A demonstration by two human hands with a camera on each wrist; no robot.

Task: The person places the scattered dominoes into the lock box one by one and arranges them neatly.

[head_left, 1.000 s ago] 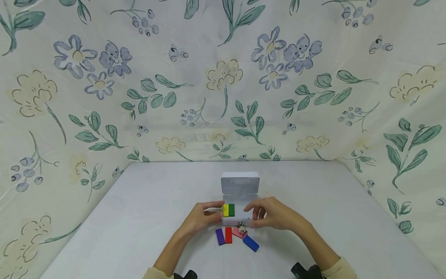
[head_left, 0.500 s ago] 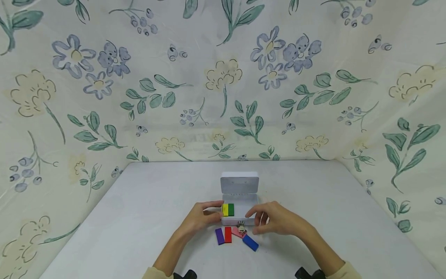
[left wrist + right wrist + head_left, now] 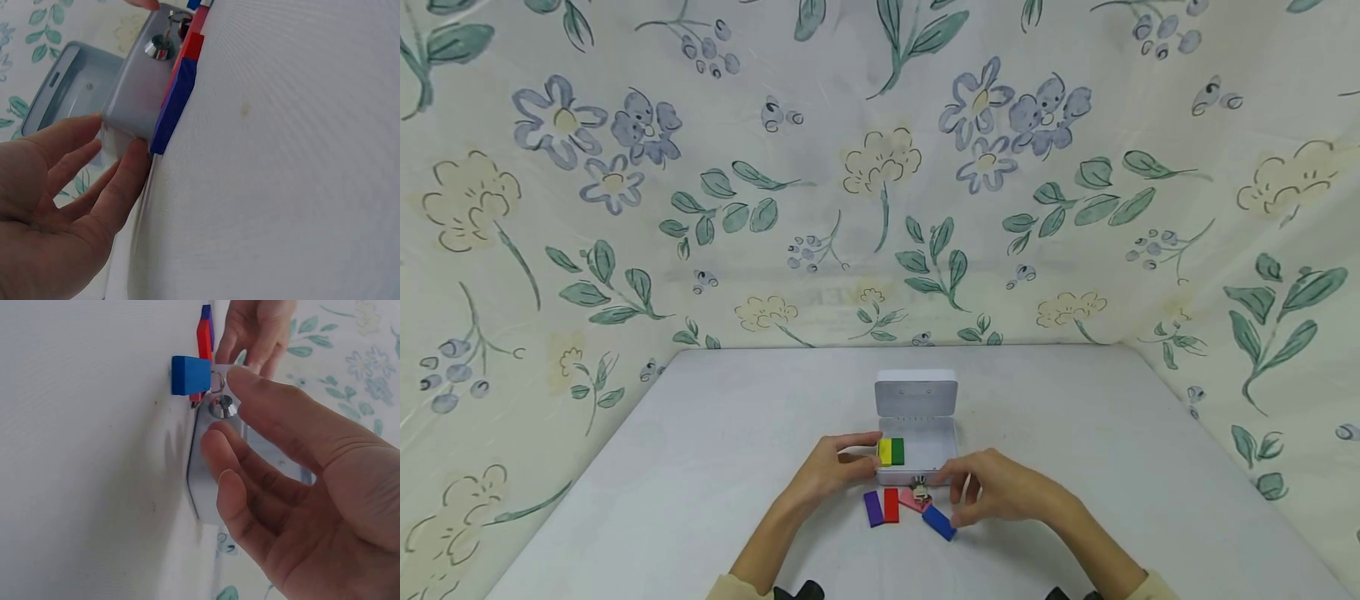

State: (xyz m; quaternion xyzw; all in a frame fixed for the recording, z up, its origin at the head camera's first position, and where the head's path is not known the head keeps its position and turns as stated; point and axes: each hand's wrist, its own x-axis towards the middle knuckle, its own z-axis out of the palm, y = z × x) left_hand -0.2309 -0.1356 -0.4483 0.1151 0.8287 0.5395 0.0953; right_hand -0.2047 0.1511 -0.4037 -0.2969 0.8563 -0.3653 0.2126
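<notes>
Against the left wall of the white lockbox (image 3: 929, 450), the left hand (image 3: 831, 472) rests, fingers loosely extended; the right hand (image 3: 1003, 486), fingers parted and bent, holds nothing just beside the near blue block (image 3: 938, 522). A purple block (image 3: 874, 509) and a red block (image 3: 891, 506) lie left of it, a yellow block (image 3: 885, 452) and a green block (image 3: 898, 452) inside the lockbox

The white table (image 3: 700, 467) carries a pale grey box (image 3: 891, 478), which stands with its lid (image 3: 916, 398) raised. In front of this box lie 3 blocks, namely a purple block (image 3: 874, 508), a red block (image 3: 891, 506) and a blue block (image 3: 938, 522), and also a pink piece (image 3: 911, 501) between the red and the blue.
</notes>
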